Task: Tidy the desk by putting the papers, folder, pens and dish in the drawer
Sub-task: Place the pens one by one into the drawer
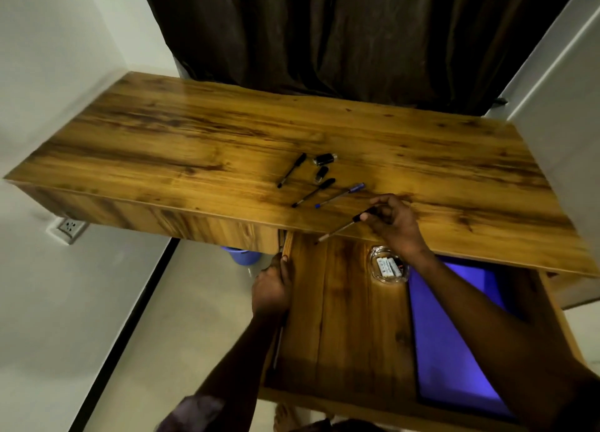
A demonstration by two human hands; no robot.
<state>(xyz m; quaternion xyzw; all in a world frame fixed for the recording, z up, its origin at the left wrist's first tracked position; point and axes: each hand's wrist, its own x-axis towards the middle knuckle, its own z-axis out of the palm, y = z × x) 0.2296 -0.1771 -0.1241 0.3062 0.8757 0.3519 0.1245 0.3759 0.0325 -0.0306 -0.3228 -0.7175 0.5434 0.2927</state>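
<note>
Pinching a black-capped pen at the desk front edge: right hand, fingers curled on the cap end, tip overhanging the open drawer. Left hand grips the drawer's left wall. Inside drawer: glass dish just below right wrist, purple folder beside it, under the forearm. Three more pens lie on desk, near, beyond the right hand.

Golden-brown streaked wood-grain desk, purple folder, black pens, blue-capped pen, dark brown curtain.

Dim, warm light; soft blur; edges bowed.
</note>
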